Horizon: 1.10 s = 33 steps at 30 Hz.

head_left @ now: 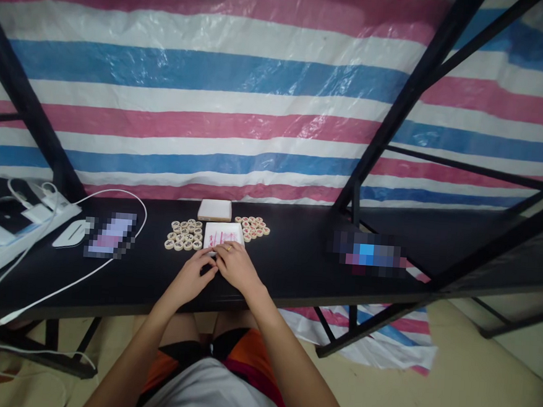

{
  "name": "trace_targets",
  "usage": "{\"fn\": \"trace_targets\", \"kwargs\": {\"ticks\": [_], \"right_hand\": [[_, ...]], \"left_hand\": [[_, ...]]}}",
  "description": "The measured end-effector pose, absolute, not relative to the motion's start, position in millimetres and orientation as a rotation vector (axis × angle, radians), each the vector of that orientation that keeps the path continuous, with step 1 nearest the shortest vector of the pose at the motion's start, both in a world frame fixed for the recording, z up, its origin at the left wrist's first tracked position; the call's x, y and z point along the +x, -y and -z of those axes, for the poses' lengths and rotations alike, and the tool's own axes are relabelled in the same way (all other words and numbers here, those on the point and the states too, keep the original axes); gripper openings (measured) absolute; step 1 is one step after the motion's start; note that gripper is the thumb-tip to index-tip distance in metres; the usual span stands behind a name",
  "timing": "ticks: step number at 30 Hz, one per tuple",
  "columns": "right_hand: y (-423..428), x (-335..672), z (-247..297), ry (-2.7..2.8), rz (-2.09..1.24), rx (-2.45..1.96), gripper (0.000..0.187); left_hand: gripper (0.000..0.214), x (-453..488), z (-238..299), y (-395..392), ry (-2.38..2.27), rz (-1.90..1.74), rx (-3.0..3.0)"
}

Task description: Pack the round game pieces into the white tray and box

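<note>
My left hand (195, 274) and my right hand (234, 265) rest together on the black table (295, 261), fingers curled at the near edge of a folded white sheet with red print (223, 232). Both seem to pinch that edge, and the fingertips are partly hidden. A ring shows on my right hand. Several round wooden game discs (184, 235) lie in a cluster left of the sheet, and another cluster of discs (252, 227) lies to its right. A small white box (214, 210) stands just behind the sheet.
A white mouse (70, 233), a blurred-out phone (110, 234), white chargers and cables (38, 209) lie at the left. A blurred item (370, 254) sits at the right. Black metal frame bars (398, 113) rise on both sides; a striped tarp (213, 100) hangs behind.
</note>
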State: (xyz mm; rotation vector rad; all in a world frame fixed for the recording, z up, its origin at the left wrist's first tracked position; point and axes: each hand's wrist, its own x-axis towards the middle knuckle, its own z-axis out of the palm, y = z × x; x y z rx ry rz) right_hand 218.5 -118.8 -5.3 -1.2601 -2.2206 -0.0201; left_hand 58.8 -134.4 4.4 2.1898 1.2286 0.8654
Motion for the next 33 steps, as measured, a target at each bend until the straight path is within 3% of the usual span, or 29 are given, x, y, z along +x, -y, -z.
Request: {"fn": "trace_targets", "kwargs": {"ticks": [11, 27, 33], "right_hand": [[122.2, 217.0, 3.7, 2.114, 0.126, -1.436, 0.021], [123.1, 218.5, 5.1, 2.137, 0.081, -1.398, 0.022], [124.1, 225.8, 1.4, 1.914, 0.12, -1.539, 0.027]], "left_hand": [[0.02, 58.7, -3.0, 134.2, -1.254, -0.838, 2.208], [0.021, 58.2, 0.7, 132.4, -1.246, -0.844, 2.215], [0.02, 57.7, 0.1, 133.6, -1.275, -0.817, 2.204]]}}
